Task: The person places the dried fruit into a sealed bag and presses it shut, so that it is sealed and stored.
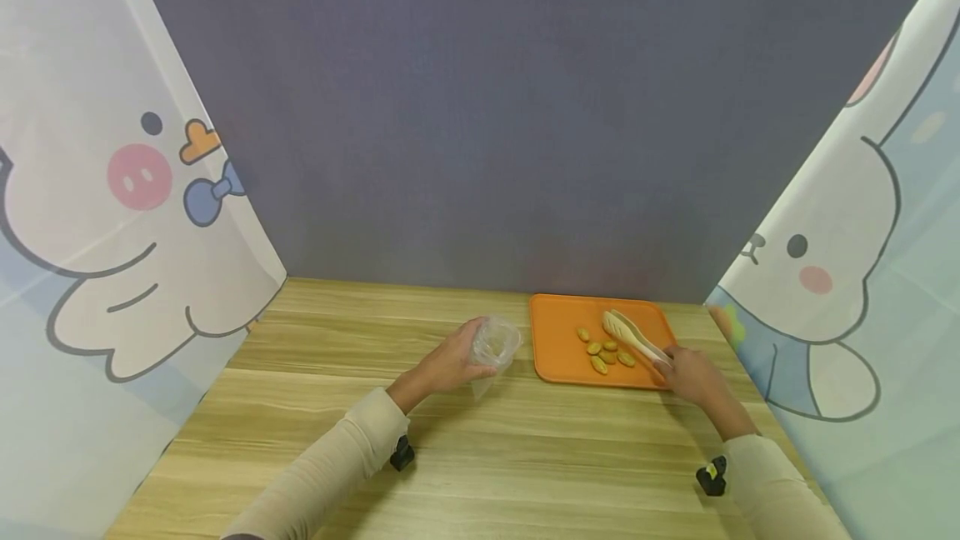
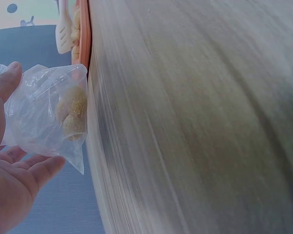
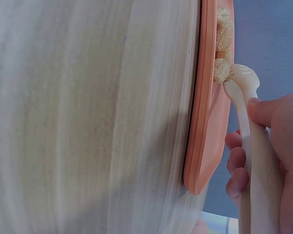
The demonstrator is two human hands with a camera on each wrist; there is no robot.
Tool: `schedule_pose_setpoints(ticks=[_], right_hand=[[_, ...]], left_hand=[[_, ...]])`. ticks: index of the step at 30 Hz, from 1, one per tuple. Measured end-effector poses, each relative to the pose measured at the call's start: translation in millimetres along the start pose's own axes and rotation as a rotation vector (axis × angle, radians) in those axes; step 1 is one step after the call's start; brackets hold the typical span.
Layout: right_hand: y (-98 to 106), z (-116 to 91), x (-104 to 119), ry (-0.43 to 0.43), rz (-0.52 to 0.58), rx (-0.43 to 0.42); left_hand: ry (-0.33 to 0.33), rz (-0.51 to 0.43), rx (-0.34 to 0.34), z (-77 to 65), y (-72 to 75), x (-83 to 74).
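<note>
My left hand (image 1: pixel 453 357) holds a clear plastic bag (image 1: pixel 497 340) above the table, left of the orange tray (image 1: pixel 551 319). In the left wrist view, a few golden-brown pieces (image 2: pixel 74 109) sit inside the bag, and the thumb and fingers lie on opposite sides of it. My right hand (image 1: pixel 692 373) grips pale beige tongs (image 1: pixel 633 338) by their handles at the tray's right side. Several oval golden-brown food pieces (image 1: pixel 598 365) lie on the tray. In the right wrist view the tong heads (image 3: pixel 244 75) are beside one piece; whether they pinch it I cannot tell.
The wood-grain table (image 1: pixel 315 340) ends at a dark grey backdrop (image 1: pixel 450 148). Cartoon-printed curtains stand at the left (image 1: pixel 67 307) and right (image 1: pixel 840 290). A black device is at the left wrist (image 1: pixel 402 452) and another at the right wrist (image 1: pixel 712 477).
</note>
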State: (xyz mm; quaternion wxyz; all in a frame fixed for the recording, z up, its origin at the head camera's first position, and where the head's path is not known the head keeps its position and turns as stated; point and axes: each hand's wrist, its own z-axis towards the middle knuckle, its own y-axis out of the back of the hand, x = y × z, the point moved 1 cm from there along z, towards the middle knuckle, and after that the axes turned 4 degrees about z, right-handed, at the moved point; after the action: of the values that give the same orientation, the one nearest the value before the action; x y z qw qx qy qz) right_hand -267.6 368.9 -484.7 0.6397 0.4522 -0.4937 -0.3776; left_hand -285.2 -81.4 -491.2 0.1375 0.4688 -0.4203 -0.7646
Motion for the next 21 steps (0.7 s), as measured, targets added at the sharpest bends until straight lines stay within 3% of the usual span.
schedule_pose_setpoints(ticks=[13,21], right_hand=[[5,-2,7,0.008,0.009,-0.020],[5,-2,17,0.067,0.001,-0.073]], left_hand=[[-0.003,0.021,0.002,-0.2,-0.2,-1.0],[-0.012,0.032,-0.001,0.0,-0.2,-1.8]])
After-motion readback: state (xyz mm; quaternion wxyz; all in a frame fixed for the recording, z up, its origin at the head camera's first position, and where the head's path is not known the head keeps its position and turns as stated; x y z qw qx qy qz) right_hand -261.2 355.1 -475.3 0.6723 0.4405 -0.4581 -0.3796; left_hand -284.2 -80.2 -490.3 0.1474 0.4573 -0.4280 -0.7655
